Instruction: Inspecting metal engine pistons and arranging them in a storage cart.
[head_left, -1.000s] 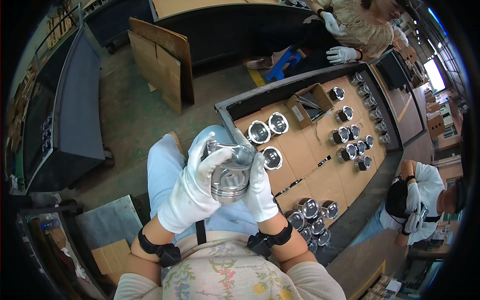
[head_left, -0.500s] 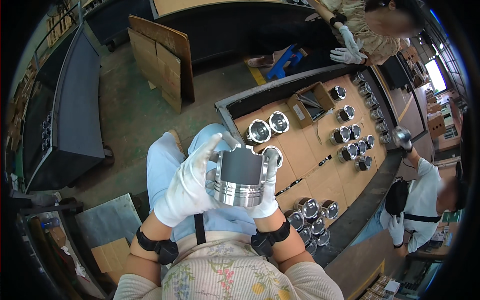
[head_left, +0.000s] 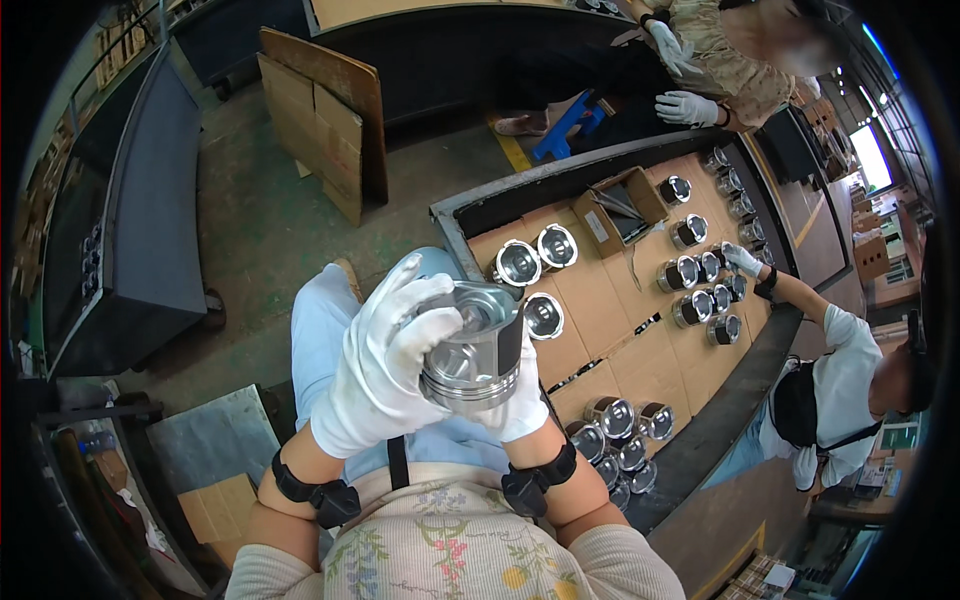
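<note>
A shiny metal piston (head_left: pixel 480 350) with a dark coated patch on its side is held above my lap. Its hollow end faces upward, and the grooved ring bands are at the bottom. My left hand (head_left: pixel 380 365), in a white glove, wraps its fingers and thumb around the piston's left side. Against the right and lower side lies my right hand (head_left: pixel 522 405), also gloved; the piston hides most of its fingers. A lone piston (head_left: pixel 542 316) stands on the table just beyond my right hand, and a pair of pistons (head_left: pixel 518 263) stands farther off.
A cardboard-covered table (head_left: pixel 600 310) with a dark raised rim carries several pistons (head_left: pixel 630 430) and a small open box (head_left: pixel 625 210). One co-worker's gloved hand (head_left: pixel 740 260) reaches among the pistons at right. Another person's gloved hand (head_left: pixel 688 108) is beyond the rim. Cardboard sheets (head_left: pixel 320 125) stand on the floor.
The piston in my hands has turned and tilted, so its hollow end now shows. My left fingers have come around it. The co-worker at right has brought a hand down onto the table.
</note>
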